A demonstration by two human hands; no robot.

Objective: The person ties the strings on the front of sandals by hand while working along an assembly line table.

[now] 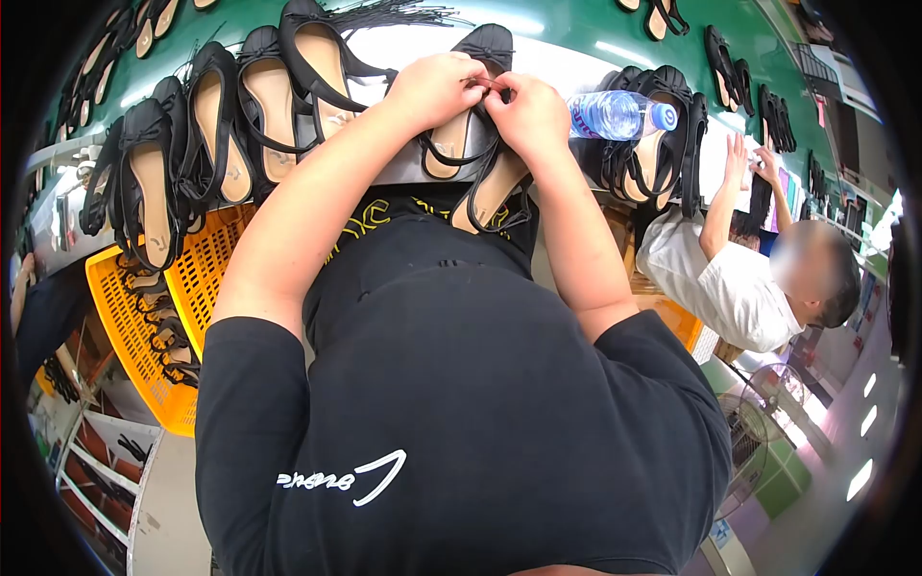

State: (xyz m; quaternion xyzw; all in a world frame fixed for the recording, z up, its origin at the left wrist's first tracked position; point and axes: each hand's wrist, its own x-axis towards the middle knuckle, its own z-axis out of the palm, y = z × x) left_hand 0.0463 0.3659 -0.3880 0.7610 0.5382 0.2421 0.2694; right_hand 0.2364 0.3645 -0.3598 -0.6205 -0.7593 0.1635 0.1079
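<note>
Both hands meet over a black bow-front shoe (483, 45) at the top centre. My left hand (437, 88) has its thumb and forefinger pinched together on a small thin reddish-brown piece, too small to name. The fingers of my right hand (526, 110) are pinched at the other side of that piece, touching my left fingertips. Under the hands lie the shoe's beige insole and a black strap. Another black shoe (495, 188) with a beige insole lies tilted just below my right hand, close to my body.
Several black shoes (219, 120) line the bench at left, more at right beside a water bottle (615, 116). Yellow crates (144, 336) holding shoes stand lower left. A co-worker in a white top (735, 288) works at right, near a standing fan (773, 398).
</note>
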